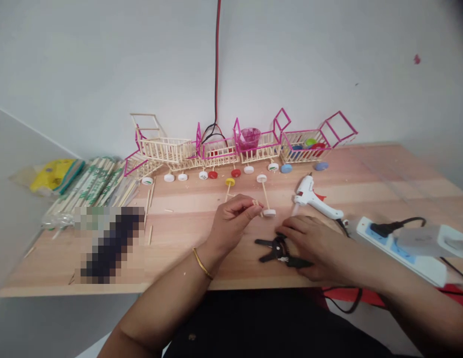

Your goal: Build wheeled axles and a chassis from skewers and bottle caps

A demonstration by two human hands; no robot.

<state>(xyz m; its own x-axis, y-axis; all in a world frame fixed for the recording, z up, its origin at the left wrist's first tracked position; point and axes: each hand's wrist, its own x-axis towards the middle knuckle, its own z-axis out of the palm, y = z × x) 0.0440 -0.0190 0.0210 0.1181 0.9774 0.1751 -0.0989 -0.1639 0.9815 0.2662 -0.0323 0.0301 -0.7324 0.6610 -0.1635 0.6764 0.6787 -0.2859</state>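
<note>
My left hand (233, 219) pinches short wooden stick pieces (255, 203) between thumb and fingertips. Close by its fingertips lies an axle stick (266, 195) with a white bottle cap on each end. A similar stick with a yellow cap (230, 182) is partly hidden behind the same hand. My right hand (309, 241) curls over a black pliers-like tool (279, 248) on the table, fingers on one side and thumb on the other; its grip is partly covered. Just beyond that hand rests a white glue gun (313, 198) with a red trigger.
Along the wall stands a row of small stick carts (220, 154) on bottle-cap wheels, one holding a pink cup (249, 139). Packs of sticks (91, 181) lie at left beside a yellow bag (52, 176) and a blurred dark object (112, 248). A power strip (403, 253) with plugs sits at right.
</note>
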